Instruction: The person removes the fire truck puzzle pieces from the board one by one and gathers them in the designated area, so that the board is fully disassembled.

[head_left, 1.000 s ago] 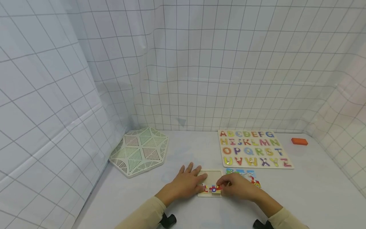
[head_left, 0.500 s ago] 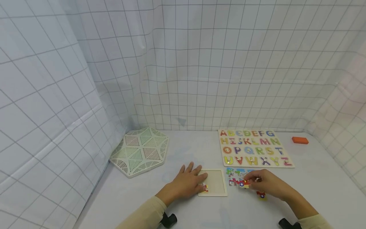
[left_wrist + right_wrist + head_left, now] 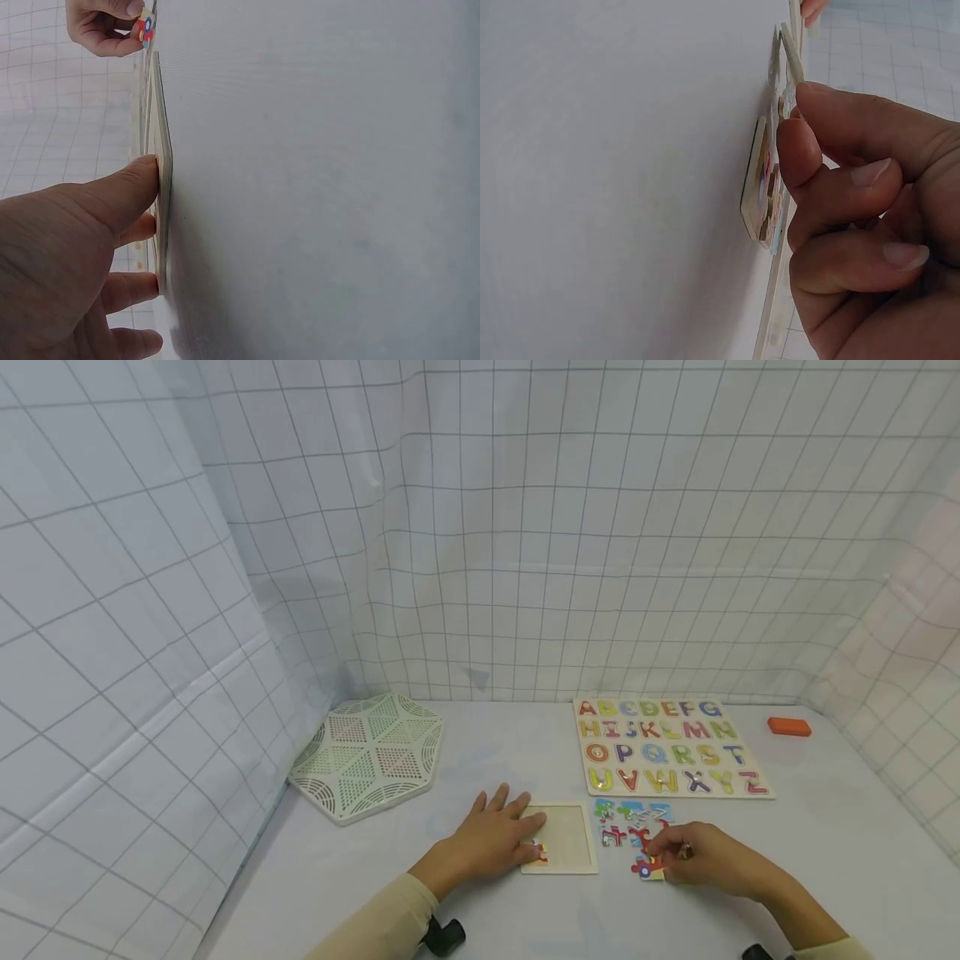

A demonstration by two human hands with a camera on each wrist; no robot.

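My left hand (image 3: 491, 837) lies spread over the left part of a shallow wooden puzzle tray (image 3: 590, 864), its thumb and fingers resting on it. A red and yellow puzzle piece (image 3: 541, 858) shows inside the tray's lower left corner, partly under the thumb. Right of the tray, my right hand (image 3: 705, 856) pinches a puzzle piece (image 3: 648, 870) with red, yellow and a blue wheel between thumb and forefinger. In the left wrist view this piece (image 3: 146, 28) is held tilted up. Loose puzzle pieces (image 3: 613, 837) lie just beyond the right fingertips.
Behind the loose pieces lies an alphabet board (image 3: 675, 787) with coloured letters. A white hexagonal perforated board (image 3: 367, 760) sits at the back left. At the far right is an orange block (image 3: 789, 727). Gridded white curtains (image 3: 480, 568) enclose the table.
The right hand has carried its puzzle piece from the tray's lower right rightward to the loose pieces, then slightly nearer the person. My left hand stays in place on the tray.
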